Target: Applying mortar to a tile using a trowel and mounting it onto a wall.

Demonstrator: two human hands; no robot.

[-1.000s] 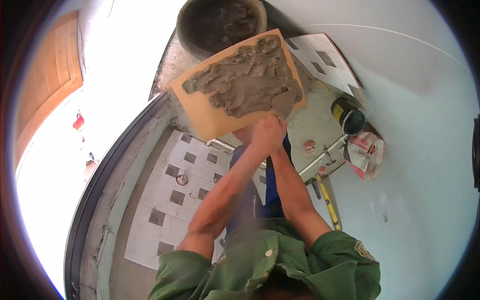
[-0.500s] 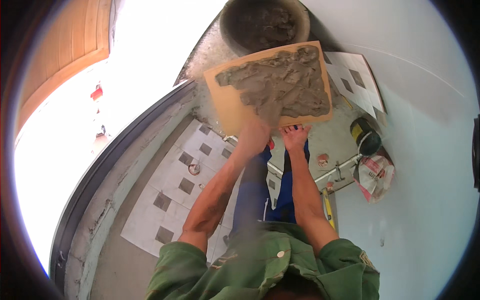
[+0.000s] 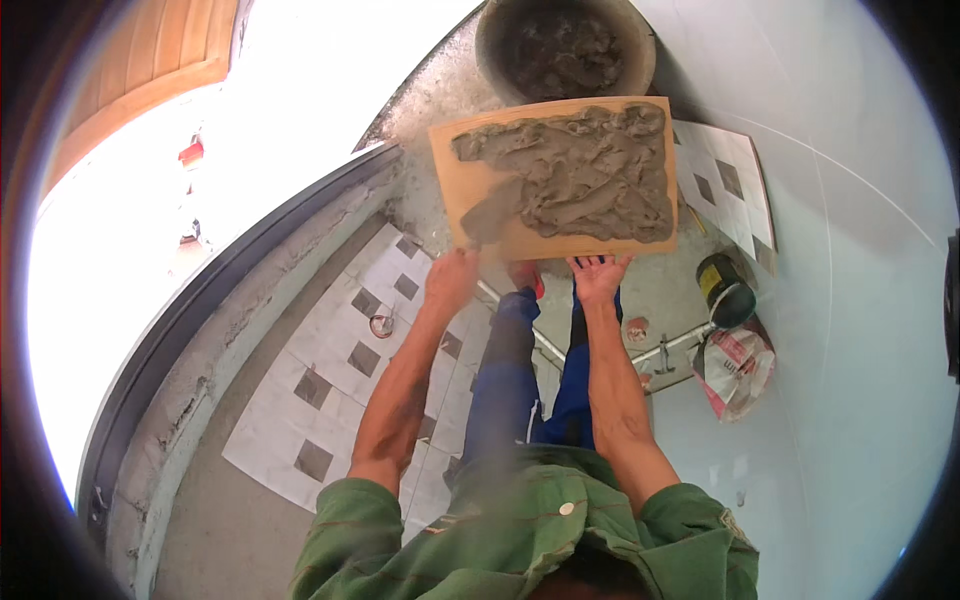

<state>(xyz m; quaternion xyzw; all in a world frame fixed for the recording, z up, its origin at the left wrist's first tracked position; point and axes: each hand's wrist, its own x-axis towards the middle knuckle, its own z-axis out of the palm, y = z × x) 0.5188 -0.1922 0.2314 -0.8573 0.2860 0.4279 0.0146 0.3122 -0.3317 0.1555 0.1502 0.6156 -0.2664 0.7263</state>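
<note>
My left hand is closed around the handle of a trowel, blurred by motion. Its grey blade lies over the bare lower left corner of a tan tile. Grey wet mortar covers most of the tile's upper face, thick and ridged toward the right. Palm up, my right hand holds the tile from below at its near edge, with the fingertips partly hidden beneath it.
A round tub of mortar stands beyond the tile. White-and-grey patterned tiles cover the floor at left; another patterned tile leans by the right wall. A dark bucket, a bag and a hammer lie right.
My left hand and trowel have moved left, from the middle of the mortar to the tile's lower left. The mortar looks flatter, and the tile sits more level.
</note>
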